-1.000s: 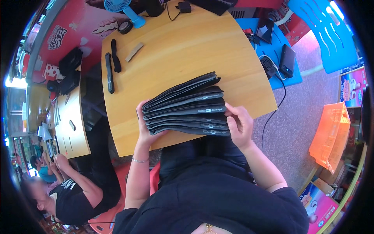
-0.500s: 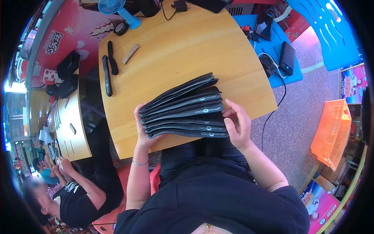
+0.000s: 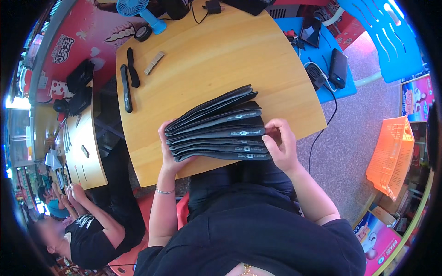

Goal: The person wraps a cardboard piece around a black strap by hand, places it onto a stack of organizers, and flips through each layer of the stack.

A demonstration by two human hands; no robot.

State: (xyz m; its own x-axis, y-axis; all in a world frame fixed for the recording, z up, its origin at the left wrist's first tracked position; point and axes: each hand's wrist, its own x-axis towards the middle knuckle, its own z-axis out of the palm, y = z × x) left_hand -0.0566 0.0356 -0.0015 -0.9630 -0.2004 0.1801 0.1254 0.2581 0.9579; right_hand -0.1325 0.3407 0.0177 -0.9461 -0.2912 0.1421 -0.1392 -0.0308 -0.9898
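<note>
A thick stack of black straps point(image 3: 212, 131) with pale printing lies fanned out above the near edge of the wooden table point(image 3: 221, 55). My left hand point(image 3: 171, 154) grips its left end, fingers behind the straps. At the right end, my right hand point(image 3: 283, 146) has thumb and forefinger closing on the tip of a middle strap. The far straps spread upward to the right, with gaps between the layers. Two loose black straps point(image 3: 126, 89) lie at the table's left side, next to a short beige strip point(image 3: 154, 63).
A blue fan point(image 3: 148, 18) and a black tape roll point(image 3: 142, 33) stand at the far left. To the right, a blue chair point(image 3: 329, 94) bears a black power bank point(image 3: 338, 69) and cables. An orange crate point(image 3: 390, 156) is farther right. Another person point(image 3: 92, 239) sits at the left table.
My right thumb and forefinger have drawn in toward the strap ends, closing around one tip. The left hand keeps its grip, and the stack has barely shifted.
</note>
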